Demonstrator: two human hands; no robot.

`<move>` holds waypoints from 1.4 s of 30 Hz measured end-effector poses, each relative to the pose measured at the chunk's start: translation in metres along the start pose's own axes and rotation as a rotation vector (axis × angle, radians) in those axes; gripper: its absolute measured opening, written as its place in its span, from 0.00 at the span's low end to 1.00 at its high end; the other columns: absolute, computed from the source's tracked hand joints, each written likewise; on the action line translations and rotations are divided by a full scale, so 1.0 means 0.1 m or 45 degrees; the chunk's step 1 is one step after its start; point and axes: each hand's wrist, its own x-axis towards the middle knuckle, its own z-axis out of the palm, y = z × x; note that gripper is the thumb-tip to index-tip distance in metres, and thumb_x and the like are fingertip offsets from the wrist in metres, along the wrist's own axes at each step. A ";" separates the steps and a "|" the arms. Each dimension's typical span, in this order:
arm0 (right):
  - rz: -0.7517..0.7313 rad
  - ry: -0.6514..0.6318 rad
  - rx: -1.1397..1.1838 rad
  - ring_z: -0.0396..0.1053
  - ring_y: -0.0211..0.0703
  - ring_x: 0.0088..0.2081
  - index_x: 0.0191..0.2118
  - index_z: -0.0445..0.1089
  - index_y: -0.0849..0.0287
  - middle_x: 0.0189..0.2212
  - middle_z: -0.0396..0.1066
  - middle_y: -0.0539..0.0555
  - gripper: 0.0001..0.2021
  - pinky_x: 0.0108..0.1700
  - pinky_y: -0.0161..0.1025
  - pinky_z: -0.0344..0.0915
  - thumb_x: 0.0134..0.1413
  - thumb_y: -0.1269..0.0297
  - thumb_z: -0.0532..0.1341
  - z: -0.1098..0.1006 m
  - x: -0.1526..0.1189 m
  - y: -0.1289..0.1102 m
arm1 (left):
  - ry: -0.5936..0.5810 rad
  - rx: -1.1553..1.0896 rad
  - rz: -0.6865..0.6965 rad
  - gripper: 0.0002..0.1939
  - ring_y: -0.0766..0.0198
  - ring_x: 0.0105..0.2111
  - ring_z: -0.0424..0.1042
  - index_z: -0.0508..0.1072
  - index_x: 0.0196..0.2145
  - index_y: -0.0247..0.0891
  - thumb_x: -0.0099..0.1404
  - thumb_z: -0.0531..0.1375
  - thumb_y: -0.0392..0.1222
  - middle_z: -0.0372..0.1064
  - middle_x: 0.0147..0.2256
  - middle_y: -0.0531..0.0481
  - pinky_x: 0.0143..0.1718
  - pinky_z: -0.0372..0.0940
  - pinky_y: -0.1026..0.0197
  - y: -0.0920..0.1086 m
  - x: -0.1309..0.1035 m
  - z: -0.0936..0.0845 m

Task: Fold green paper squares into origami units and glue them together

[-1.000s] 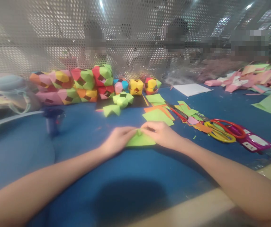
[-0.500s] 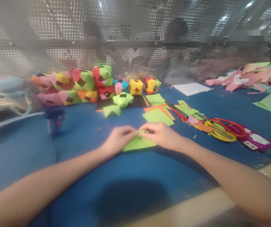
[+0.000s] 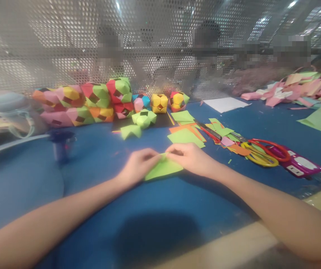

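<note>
A light green sheet of paper [image 3: 164,169] lies on the blue table between my hands, its upper edge pinched. My left hand [image 3: 139,164] is closed on the paper's upper left part, thumb and fingers together. On the upper right edge my right hand [image 3: 190,158] pinches the same sheet. Just beyond the hands are flat green squares [image 3: 185,137] over orange ones. Two folded green pieces, one a partly built shape [image 3: 144,118] and one a smaller unit [image 3: 131,131], stand behind my left hand.
Colourful folded paper balls [image 3: 95,95] are stacked at the back left, by a perforated screen. Red and yellow scissors [image 3: 264,153] lie beside a purple case [image 3: 303,164] on the right. A dark blue object [image 3: 61,145] and a pale cup [image 3: 6,108] stand left. People appear behind the screen.
The view has shifted slightly. My right fingers have moved a little on the paper's upper edge, and more of its top shows between the hands.
</note>
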 end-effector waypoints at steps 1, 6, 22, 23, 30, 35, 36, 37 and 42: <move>-0.004 0.000 0.002 0.64 0.35 0.27 0.31 0.71 0.61 0.25 0.70 0.49 0.08 0.29 0.33 0.59 0.53 0.64 0.56 0.00 0.00 0.00 | -0.003 0.000 -0.002 0.15 0.64 0.30 0.69 0.75 0.29 0.35 0.58 0.58 0.51 0.73 0.29 0.49 0.30 0.62 0.64 0.00 0.00 0.00; -0.030 0.008 -0.057 0.65 0.36 0.28 0.31 0.71 0.61 0.27 0.72 0.50 0.08 0.31 0.34 0.61 0.53 0.67 0.55 0.00 -0.01 0.00 | -0.050 -0.040 0.000 0.15 0.63 0.34 0.70 0.76 0.33 0.36 0.58 0.58 0.51 0.75 0.33 0.48 0.34 0.64 0.63 0.03 -0.01 0.00; 0.081 0.026 0.044 0.66 0.37 0.28 0.29 0.71 0.61 0.25 0.71 0.50 0.08 0.31 0.35 0.62 0.51 0.65 0.56 0.01 0.00 -0.01 | -0.028 -0.060 -0.031 0.16 0.61 0.34 0.71 0.78 0.33 0.38 0.58 0.58 0.52 0.76 0.33 0.48 0.32 0.64 0.63 0.00 0.00 0.01; 0.081 0.031 0.050 0.66 0.37 0.28 0.29 0.71 0.61 0.25 0.71 0.50 0.08 0.31 0.35 0.62 0.51 0.65 0.56 0.01 0.00 -0.01 | -0.030 -0.061 -0.030 0.16 0.61 0.34 0.71 0.78 0.33 0.38 0.58 0.58 0.52 0.76 0.33 0.48 0.32 0.64 0.63 0.00 0.00 0.01; 0.068 0.059 0.086 0.65 0.37 0.27 0.28 0.70 0.61 0.23 0.70 0.50 0.09 0.30 0.36 0.61 0.51 0.64 0.55 0.03 0.01 0.02 | -0.047 -0.021 -0.001 0.14 0.63 0.32 0.70 0.77 0.30 0.37 0.58 0.58 0.50 0.75 0.31 0.49 0.30 0.63 0.65 -0.02 0.01 0.00; 0.092 0.050 0.092 0.64 0.36 0.26 0.27 0.70 0.61 0.23 0.69 0.49 0.08 0.29 0.35 0.60 0.50 0.65 0.55 0.03 0.01 0.01 | -0.055 -0.012 -0.010 0.14 0.64 0.30 0.70 0.77 0.29 0.36 0.58 0.59 0.49 0.75 0.30 0.49 0.28 0.62 0.66 -0.02 0.01 0.00; 0.091 0.044 0.093 0.64 0.37 0.27 0.27 0.70 0.61 0.23 0.69 0.50 0.08 0.29 0.35 0.60 0.50 0.65 0.55 0.03 0.01 0.01 | -0.047 -0.012 -0.013 0.14 0.64 0.30 0.70 0.76 0.28 0.36 0.58 0.59 0.49 0.75 0.30 0.49 0.28 0.62 0.66 -0.02 0.01 0.00; 0.088 0.035 0.093 0.64 0.37 0.27 0.28 0.70 0.61 0.24 0.69 0.50 0.08 0.30 0.35 0.60 0.50 0.65 0.55 0.03 0.01 0.01 | -0.041 -0.014 -0.015 0.14 0.64 0.30 0.70 0.76 0.28 0.36 0.58 0.59 0.49 0.75 0.29 0.49 0.28 0.62 0.65 -0.02 0.02 0.00; 0.055 0.009 0.104 0.65 0.37 0.29 0.29 0.70 0.61 0.26 0.70 0.51 0.10 0.31 0.35 0.61 0.51 0.64 0.54 0.04 0.01 0.02 | -0.027 -0.027 -0.020 0.13 0.64 0.29 0.70 0.76 0.28 0.36 0.57 0.59 0.49 0.74 0.29 0.49 0.27 0.62 0.65 -0.05 0.02 0.00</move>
